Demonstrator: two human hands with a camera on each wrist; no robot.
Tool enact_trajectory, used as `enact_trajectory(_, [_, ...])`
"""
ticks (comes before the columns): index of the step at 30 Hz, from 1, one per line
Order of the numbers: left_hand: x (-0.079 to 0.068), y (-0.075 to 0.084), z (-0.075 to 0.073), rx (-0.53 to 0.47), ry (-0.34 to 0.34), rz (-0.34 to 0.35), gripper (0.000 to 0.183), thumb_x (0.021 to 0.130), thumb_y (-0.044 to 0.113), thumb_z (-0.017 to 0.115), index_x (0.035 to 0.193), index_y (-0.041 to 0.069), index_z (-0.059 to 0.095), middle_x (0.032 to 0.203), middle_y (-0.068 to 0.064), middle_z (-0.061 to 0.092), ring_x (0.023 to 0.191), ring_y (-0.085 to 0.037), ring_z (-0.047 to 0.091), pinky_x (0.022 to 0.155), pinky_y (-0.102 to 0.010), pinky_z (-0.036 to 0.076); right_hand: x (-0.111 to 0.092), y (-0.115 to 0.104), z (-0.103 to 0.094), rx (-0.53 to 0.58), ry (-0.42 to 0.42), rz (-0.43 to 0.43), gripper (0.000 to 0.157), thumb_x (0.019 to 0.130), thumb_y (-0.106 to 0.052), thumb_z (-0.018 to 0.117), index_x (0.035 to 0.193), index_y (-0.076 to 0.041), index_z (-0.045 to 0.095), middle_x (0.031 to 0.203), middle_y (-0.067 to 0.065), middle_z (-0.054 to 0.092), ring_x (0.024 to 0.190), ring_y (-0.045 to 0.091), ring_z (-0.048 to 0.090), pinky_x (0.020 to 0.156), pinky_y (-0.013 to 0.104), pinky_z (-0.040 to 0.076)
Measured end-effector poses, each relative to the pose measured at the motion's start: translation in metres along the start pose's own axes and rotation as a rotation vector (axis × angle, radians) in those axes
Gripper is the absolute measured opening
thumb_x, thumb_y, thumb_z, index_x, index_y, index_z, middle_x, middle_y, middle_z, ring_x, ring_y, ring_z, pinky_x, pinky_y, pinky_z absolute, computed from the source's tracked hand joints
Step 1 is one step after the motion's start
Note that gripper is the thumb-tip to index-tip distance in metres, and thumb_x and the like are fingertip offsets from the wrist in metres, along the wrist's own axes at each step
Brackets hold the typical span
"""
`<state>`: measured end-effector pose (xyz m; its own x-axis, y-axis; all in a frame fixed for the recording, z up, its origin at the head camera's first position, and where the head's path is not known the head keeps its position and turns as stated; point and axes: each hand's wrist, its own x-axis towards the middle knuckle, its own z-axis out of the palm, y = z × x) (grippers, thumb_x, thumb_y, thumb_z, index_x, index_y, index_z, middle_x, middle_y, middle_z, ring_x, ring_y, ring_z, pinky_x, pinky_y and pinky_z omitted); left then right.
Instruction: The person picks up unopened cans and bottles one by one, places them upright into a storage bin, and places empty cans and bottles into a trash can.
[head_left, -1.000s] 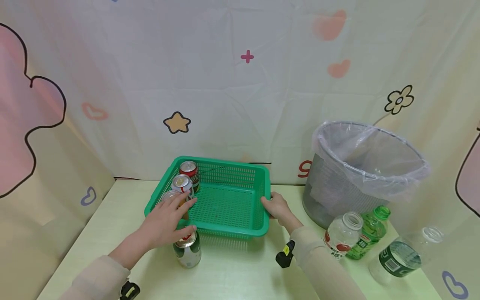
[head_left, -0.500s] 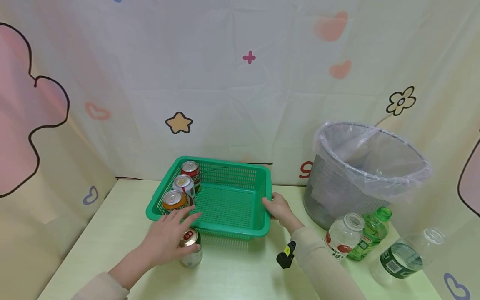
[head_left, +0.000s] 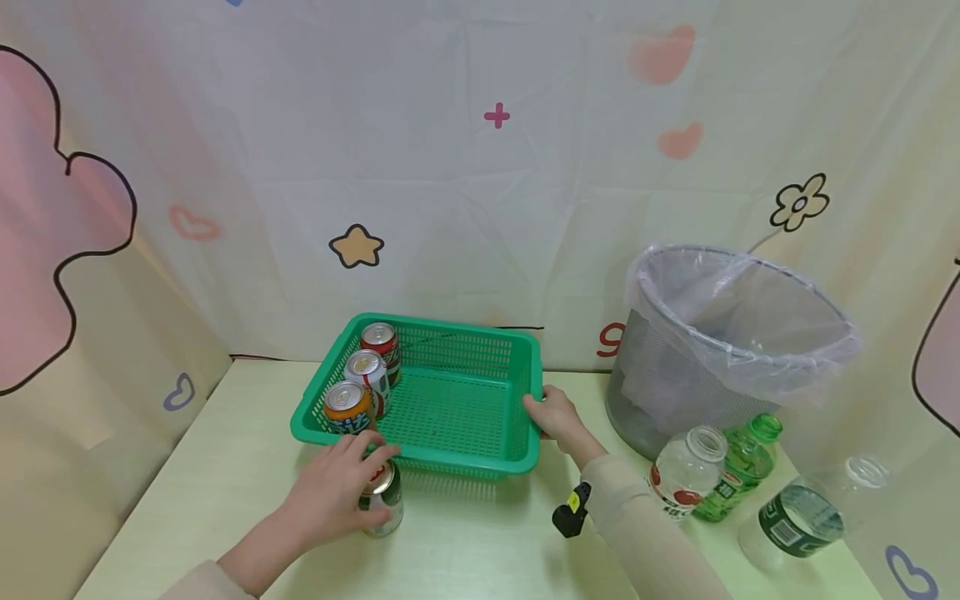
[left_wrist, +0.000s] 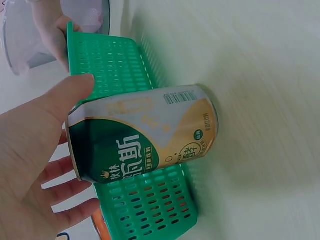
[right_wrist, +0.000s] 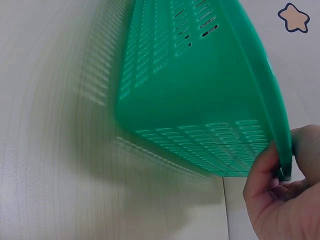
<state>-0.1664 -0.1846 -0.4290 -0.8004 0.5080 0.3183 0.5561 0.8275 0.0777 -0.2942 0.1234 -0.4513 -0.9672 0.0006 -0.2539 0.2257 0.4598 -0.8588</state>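
Observation:
My left hand (head_left: 333, 492) reaches around the top of an upright drink can (head_left: 384, 508), thumb on the near side and fingers on the far side. In the left wrist view this can (left_wrist: 145, 132) shows a dark green, silver and gold print, with gaps between it and the thumb and fingertips. My right hand (head_left: 557, 414) grips the right rim of a green plastic basket (head_left: 528, 400), thumb over the edge and fingers curled beneath. Inside the basket, along its left side, stand a red can (head_left: 379, 335), a white can (head_left: 367, 367) and an orange can (head_left: 348, 404).
Right of the basket stands a mesh wastebasket (head_left: 637, 375) with a clear plastic liner. In front of it are a clear bottle with a red label (head_left: 686, 475), a green bottle (head_left: 742, 467) and a clear bottle with a green label (head_left: 802, 517). A printed curtain (head_left: 450, 208) hangs behind.
My left hand has drawn back from over the orange can in the basket and lowered around the green can in front. The right hand stays on the basket rim.

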Motion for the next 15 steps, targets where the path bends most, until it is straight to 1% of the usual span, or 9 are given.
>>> enact_trajectory(4, [-0.0007,0.0016,0.0025,0.009,0.004,0.002,0.065,0.06,0.04,0.083,0.114,0.014,0.06,0.107,-0.002,0.051,0.094,-0.019,0.05,0.066,-0.032,0.047,-0.0003,-0.0005,0.0002,0.002,0.002,-0.001,0.035,0.094,-0.024,0.047,0.119,0.001,0.047,0.104,0.017,0.058,0.08,0.02,0.062,0.062,0.031,0.054])
enact_trajectory(10, [-0.0006,0.0044,0.0063,0.017,0.01,-0.021,0.055,0.06,0.026,0.083,0.108,0.015,0.058,0.102,-0.001,0.05,0.09,-0.019,0.049,0.058,-0.027,0.045,-0.0004,-0.0015,-0.0005,-0.003,0.006,-0.005,0.035,0.094,-0.023,0.046,0.119,0.002,0.047,0.102,0.017,0.058,0.076,0.018,0.062,0.064,0.034,0.054])
enact_trajectory(12, [-0.0004,0.0052,0.0069,0.018,0.006,-0.031,0.054,0.06,0.025,0.083,0.107,0.015,0.058,0.102,-0.001,0.05,0.09,-0.018,0.048,0.057,-0.026,0.044,-0.0008,-0.0017,-0.0006,0.0,0.006,-0.005,0.035,0.094,-0.023,0.046,0.119,0.002,0.047,0.103,0.017,0.058,0.077,0.018,0.062,0.066,0.035,0.055])
enact_trajectory(15, [-0.0007,0.0058,0.0074,0.019,-0.002,-0.035,0.054,0.06,0.025,0.084,0.106,0.016,0.057,0.1,-0.001,0.049,0.089,-0.018,0.047,0.056,-0.025,0.043,-0.0012,-0.0017,-0.0004,-0.006,0.009,-0.004,0.035,0.094,-0.023,0.046,0.119,0.002,0.047,0.103,0.017,0.058,0.077,0.018,0.062,0.065,0.035,0.054])
